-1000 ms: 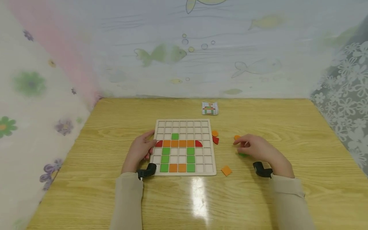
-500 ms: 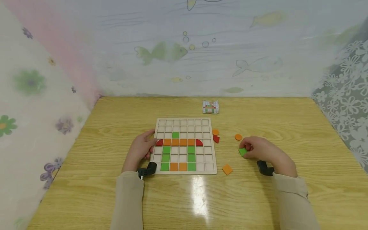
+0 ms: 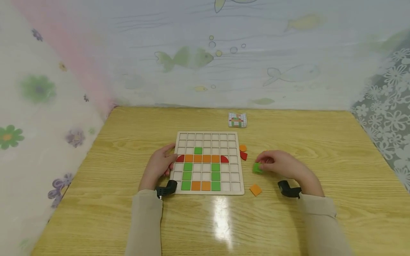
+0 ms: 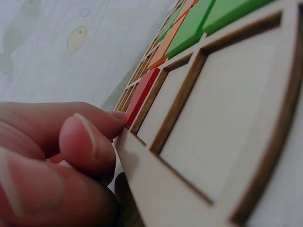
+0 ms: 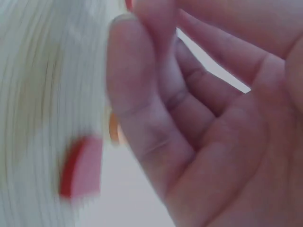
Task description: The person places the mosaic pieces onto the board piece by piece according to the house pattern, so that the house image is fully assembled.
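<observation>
A pale wooden grid board [image 3: 229, 176] lies on the table, with green and orange squares and two red curved pieces in its cells. At its left edge, my left hand [image 3: 159, 164] grips the rim, thumb on top beside a red curved piece [image 4: 142, 97]; the fingers' hold underneath is partly hidden. My right hand [image 3: 282, 164] pinches a green square tile [image 3: 257, 168] between thumb and fingers, right of the board. In the right wrist view, the right hand [image 5: 203, 109] hides the tile.
Beside the board's right edge lie an orange disc [image 3: 243, 148] and a red piece [image 3: 243, 155]. An orange square [image 3: 255, 190] rests nearer the front. A small pattern card [image 3: 237, 120] sits behind the board. Patterned walls [image 3: 192, 78] border the wooden table.
My right hand has taken hold of the green square tile and moved left with it toward the board. My left hand stays at the board's left edge. The view has shifted slightly.
</observation>
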A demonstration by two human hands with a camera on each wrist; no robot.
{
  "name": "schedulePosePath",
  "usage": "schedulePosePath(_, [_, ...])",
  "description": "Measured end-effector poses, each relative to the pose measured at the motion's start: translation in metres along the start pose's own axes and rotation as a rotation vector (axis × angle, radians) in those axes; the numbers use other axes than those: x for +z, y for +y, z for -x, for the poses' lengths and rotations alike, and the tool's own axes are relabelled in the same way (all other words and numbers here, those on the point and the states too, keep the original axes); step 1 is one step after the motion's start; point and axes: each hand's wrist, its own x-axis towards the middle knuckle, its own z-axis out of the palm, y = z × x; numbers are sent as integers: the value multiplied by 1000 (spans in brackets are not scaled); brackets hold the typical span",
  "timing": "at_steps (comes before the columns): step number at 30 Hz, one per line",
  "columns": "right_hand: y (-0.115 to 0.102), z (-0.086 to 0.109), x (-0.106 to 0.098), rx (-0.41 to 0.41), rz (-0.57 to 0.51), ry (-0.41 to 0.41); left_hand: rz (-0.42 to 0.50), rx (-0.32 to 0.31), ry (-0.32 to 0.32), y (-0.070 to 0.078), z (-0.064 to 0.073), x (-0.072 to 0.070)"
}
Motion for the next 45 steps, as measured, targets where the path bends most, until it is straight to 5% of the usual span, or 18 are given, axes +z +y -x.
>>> schedulePosePath(14, [-48,-59,26,-75,-64,59,21,5,0,-2,-1,0])
schedulePosePath(27, [-75,-99,43,-11,-149,111,8,28,-2,-2,-1,0])
schedulePosePath(35, [-88,-116,56,38,-180,140,9,27,-1,-1,-1,-1])
schedulePosePath(45, [-96,-122,66,41,-63,207,15,10,-1,0,0,-1])
